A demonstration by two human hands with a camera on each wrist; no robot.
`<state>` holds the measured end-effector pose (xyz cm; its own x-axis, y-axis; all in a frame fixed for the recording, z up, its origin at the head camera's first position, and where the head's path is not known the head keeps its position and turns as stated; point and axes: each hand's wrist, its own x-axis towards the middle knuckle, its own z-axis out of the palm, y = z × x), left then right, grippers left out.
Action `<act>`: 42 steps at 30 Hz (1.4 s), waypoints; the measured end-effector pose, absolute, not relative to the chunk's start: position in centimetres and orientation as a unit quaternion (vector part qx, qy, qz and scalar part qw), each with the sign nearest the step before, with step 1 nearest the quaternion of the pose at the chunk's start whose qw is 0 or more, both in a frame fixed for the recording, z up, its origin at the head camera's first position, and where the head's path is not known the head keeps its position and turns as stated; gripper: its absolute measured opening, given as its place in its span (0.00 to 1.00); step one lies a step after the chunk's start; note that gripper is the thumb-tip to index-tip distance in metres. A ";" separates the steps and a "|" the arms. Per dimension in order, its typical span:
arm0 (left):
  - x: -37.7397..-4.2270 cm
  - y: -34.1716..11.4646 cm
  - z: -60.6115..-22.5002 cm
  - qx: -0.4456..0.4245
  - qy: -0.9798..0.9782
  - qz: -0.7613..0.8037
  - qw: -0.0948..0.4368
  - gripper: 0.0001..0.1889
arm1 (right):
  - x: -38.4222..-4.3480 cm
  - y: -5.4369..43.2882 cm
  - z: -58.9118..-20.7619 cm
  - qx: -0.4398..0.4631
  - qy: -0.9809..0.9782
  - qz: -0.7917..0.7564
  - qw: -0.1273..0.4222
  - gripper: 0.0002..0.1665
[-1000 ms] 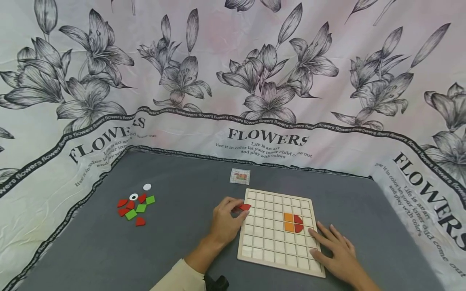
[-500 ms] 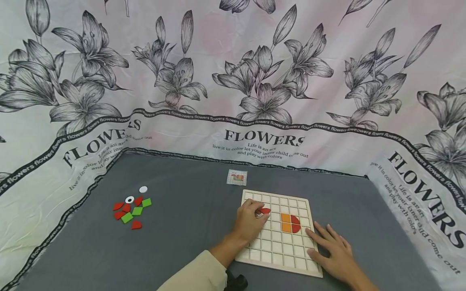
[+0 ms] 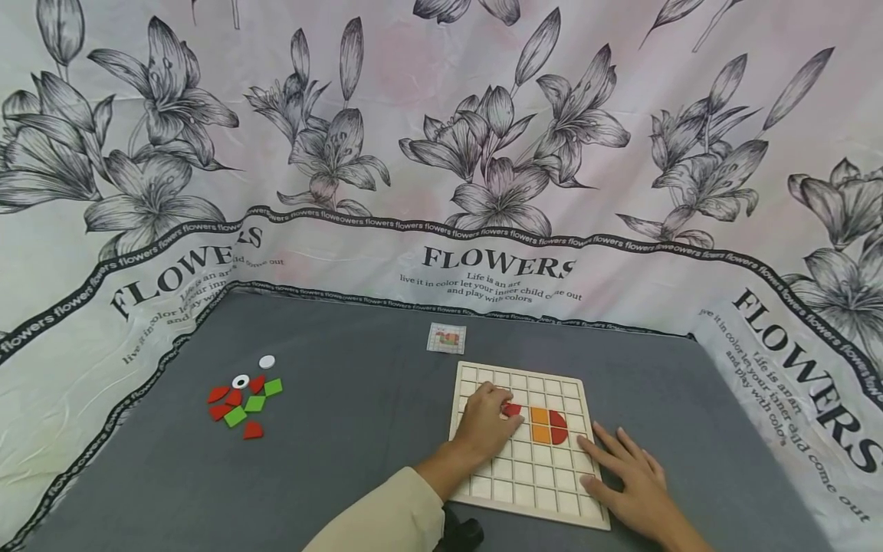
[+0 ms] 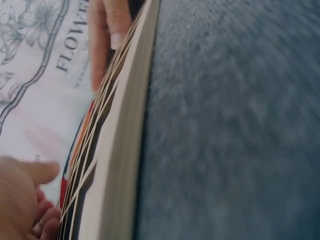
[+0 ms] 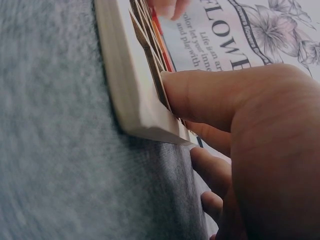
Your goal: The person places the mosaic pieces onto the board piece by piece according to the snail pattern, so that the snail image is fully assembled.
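Note:
Over the left half of a wooden grid board (image 3: 545, 475), my left hand (image 3: 483, 425) pinches a small red tile (image 3: 512, 409) between thumb and fingers, low at the grid squares. The fingers partly cover the tile; in the left wrist view only a sliver of red shows by the thumb (image 4: 42, 172). To its right, orange tiles (image 3: 540, 425) and red rounded tiles (image 3: 558, 428) sit in the grid, together forming a half disc on the red side. My right hand (image 3: 635, 483) rests with spread fingers on the board's right edge, its thumb (image 5: 200, 95) on the rim.
On the grey cloth (image 3: 345, 460) at left lie loose red tiles (image 3: 253, 431), green square tiles (image 3: 235, 416), a plain white disc (image 3: 267, 361) and a white disc with a black dot (image 3: 241, 382). A small picture card (image 3: 446, 338) lies behind the board. Flowered fabric hangs behind.
My left hand has carried the red tile rightward from the board's left edge to over the grid, then lowered it slightly. My right hand stays at the right edge.

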<state>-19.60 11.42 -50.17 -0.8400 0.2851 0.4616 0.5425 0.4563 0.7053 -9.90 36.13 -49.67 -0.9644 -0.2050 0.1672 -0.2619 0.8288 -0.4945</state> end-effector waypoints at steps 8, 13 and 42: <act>-19.6 10.6 -50.4 -0.272 -0.826 -0.449 0.203 0.11 | -9.9 35.8 -49.4 0.119 -0.955 0.265 0.054 0.31; -19.4 10.6 -50.4 -0.255 -0.833 -0.446 0.203 0.10 | -10.0 35.5 -49.3 0.117 -0.956 0.263 0.049 0.31; -19.4 4.5 -45.2 -0.303 -0.751 -0.514 0.284 0.13 | -10.0 35.9 -49.4 0.122 -0.954 0.271 0.041 0.31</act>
<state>-19.45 4.48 -45.25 -0.6555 0.1640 0.7371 0.7464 0.2889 0.5995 -10.00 35.87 -49.40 -0.9669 -0.2101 0.1449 -0.2549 0.8231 -0.5075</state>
